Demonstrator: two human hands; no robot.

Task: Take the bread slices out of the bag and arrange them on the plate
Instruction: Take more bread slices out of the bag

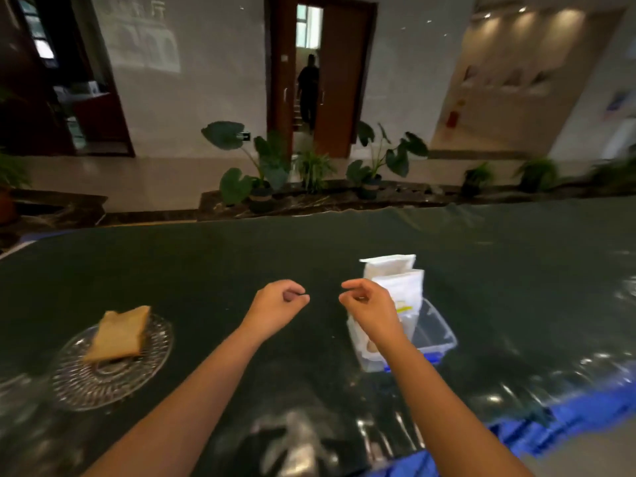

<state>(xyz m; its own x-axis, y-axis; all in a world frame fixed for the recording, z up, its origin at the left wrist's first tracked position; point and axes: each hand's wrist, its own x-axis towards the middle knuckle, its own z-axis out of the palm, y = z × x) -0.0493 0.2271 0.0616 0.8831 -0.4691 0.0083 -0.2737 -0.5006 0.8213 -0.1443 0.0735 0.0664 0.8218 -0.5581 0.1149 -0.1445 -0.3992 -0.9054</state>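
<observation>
Both forearms lead to my left hand (280, 304) and right hand (370, 309), loosely curled, holding nothing. Bread bags (401, 284) stand upright in the bin (437, 330) at 2 o'clock; a careless grab might topple them, or crowd the slice (120, 333) on the plate (113, 380) at 9 o'clock.

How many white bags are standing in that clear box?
2. One bag stands at the far end of the clear box; the other bag stands just in front of it. The right hand may hide more.
</observation>
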